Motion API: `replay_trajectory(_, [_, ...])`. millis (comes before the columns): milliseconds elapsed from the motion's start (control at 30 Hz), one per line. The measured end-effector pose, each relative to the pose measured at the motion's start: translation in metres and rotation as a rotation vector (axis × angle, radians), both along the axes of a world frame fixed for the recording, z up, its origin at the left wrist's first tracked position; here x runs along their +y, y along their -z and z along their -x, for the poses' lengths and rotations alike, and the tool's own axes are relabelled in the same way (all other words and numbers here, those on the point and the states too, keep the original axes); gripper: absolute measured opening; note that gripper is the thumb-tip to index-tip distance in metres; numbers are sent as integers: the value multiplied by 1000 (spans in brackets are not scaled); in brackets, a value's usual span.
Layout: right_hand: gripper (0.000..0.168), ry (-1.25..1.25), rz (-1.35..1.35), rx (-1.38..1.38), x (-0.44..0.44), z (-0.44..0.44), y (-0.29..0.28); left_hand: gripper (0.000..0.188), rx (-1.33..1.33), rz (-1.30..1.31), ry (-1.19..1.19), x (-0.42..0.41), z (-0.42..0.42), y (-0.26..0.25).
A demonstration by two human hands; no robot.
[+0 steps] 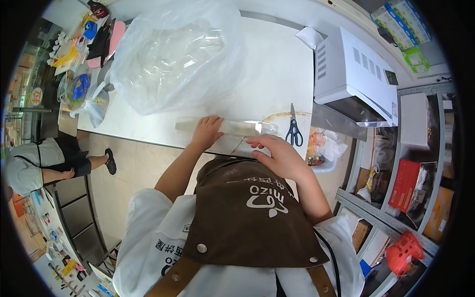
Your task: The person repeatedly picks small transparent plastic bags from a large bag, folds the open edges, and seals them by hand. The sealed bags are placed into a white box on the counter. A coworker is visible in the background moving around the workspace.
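Note:
A long, narrow bundle of clear plastic film or sleeves lies flat along the front of the white table. Across its left part sits my left hand, fingers over the top and thumb at the near side, holding it. The bundle's right end is loose, crinkled clear film. My right hand hovers by the table's front edge, just below that end, fingers apart and nothing seen in it. Scissors with dark handles lie right of the bundle, blades pointing away from me. Behind it rests a big translucent plastic bag filled with clear plastic pieces.
A white microwave oven stands at the table's right. Below it is a bin with waste. Metal shelving with boxes runs along the right. A tied plastic bag sits at the table's left corner. Another person is at far left.

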State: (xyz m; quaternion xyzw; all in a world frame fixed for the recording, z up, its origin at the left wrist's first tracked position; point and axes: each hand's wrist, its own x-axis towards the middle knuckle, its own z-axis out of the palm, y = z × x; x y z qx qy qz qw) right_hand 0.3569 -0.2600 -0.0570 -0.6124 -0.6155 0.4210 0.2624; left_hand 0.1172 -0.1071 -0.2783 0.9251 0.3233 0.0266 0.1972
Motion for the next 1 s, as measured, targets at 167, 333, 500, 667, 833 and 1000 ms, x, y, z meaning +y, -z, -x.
replay_trajectory(167, [32, 0, 10, -54, -2, -4, 3, 54, -33, 36, 28, 7, 0, 0])
replay_trajectory(333, [33, -1, 37, -72, -4, -6, 10, 58, -94, -16, 98, 1, -4, 4])
replay_trajectory(500, [34, -34, 5, -95, -9, -4, 17, 51, -170, 43, 174, -1, -24, 30])
replay_trajectory(667, [35, -21, 21, -45, -11, -5, 20, 42, -72, 35, 190, -1, -24, 24])
replay_trajectory(833, [34, -36, 70, -26, -4, -4, 20, 39, -41, 67, 129, -5, -21, 23])
replay_trajectory(1000, [34, -87, 97, -9, 5, -3, 48, 33, -133, -197, 99, -25, -31, 28])
